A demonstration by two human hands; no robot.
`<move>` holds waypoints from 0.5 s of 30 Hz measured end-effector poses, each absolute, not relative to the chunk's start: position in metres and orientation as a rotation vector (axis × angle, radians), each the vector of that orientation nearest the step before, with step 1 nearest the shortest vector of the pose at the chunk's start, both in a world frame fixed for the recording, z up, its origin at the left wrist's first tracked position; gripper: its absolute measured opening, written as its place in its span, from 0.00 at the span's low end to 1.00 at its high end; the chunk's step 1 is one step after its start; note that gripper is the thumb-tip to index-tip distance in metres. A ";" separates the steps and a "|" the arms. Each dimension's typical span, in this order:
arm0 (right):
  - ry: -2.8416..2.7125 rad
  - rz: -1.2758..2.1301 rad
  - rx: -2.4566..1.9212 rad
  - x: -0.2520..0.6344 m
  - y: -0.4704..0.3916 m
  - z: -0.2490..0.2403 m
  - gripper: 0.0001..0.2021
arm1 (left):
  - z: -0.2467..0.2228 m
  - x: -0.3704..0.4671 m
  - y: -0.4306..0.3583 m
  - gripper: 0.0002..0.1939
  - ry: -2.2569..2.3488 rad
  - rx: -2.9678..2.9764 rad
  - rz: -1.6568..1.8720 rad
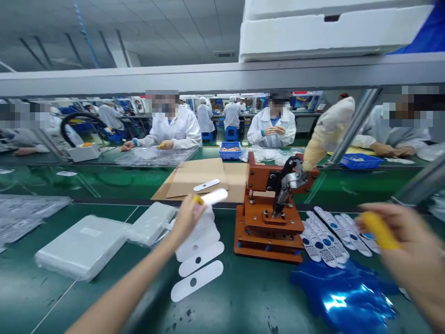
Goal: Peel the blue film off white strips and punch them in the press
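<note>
My left hand [189, 217], with a yellow cover on a fingertip, is closed on one end of a white rounded strip [214, 197]. Below it a fanned row of similar white strips [198, 260], with dark round centres, lies on the green table. My right hand [405, 239], also wearing a yellow finger cover, hovers at the right, smeared by motion; its grip is unclear. Beside it lie printed strips with blue dots [325, 241]. Between my hands stands an orange hand press [269, 227], its lever wrapped in a pale cover [321, 139].
Crumpled blue film [344, 292] lies front right. Plastic-wrapped white packs [83, 246] sit at the left. Brown cardboard [194, 171] carries one white strip behind the press. A shelf beam [139, 81] crosses overhead, holding a white foam box [323, 35]. Co-workers sit opposite near a blue tray [230, 150].
</note>
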State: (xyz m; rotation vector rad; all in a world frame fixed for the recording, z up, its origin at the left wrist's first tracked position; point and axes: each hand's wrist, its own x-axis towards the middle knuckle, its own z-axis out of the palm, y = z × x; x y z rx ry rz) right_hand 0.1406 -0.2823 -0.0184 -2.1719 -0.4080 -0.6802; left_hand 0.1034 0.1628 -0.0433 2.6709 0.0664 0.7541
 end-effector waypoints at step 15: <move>-0.308 -0.202 -2.962 0.162 -0.238 -0.110 0.10 | -0.046 0.225 0.183 0.07 0.034 2.675 0.608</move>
